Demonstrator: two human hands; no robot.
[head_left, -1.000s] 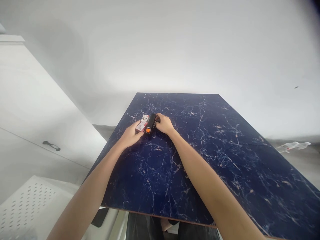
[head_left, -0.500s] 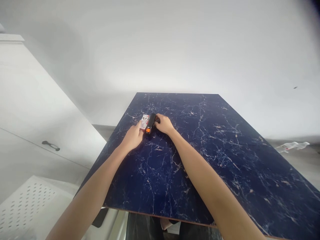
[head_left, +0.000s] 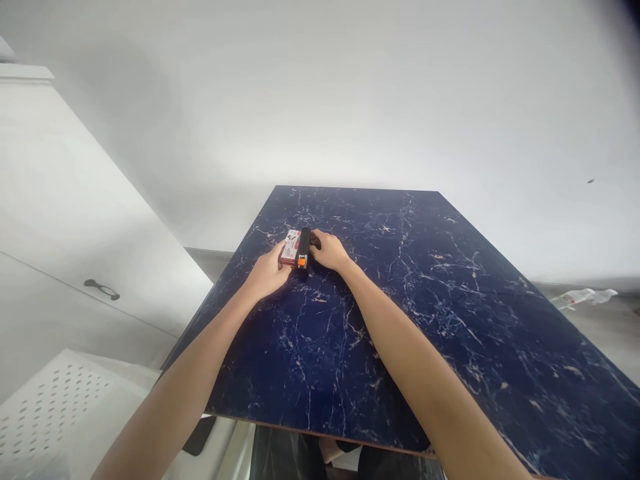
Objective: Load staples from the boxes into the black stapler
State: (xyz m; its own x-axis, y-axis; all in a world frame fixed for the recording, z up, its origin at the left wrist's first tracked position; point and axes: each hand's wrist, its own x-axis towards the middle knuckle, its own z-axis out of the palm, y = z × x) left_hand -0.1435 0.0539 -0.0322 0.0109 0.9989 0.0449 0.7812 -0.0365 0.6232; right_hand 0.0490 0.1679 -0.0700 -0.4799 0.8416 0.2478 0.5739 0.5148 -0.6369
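Just left of the frame's centre, lying flat on the dark blue marble-veined tabletop [head_left: 400, 300]: a slim black stapler with an orange near end [head_left: 303, 248]. Gripped from the right by the right hand [head_left: 327, 251], fingers curled shut over its far part. Pressed against its left flank, a small red-and-white cardboard box [head_left: 290, 237], likewise flat on the top. Looks closed from this angle; contents not visible. Met at its near end by the left hand [head_left: 267, 272], half curled, fingertips on the box and thumb close by the orange end. Pinching or merely resting, cannot tell.

Elsewhere, filling the left of the frame, a white cabinet front [head_left: 60, 220] with a small dark handle [head_left: 103, 289]. Below it, in the lower left corner, a white perforated panel [head_left: 50, 400]. At the far right, beyond the table's edge and well apart from the hands, a crumpled clear plastic wrapper [head_left: 583, 297].
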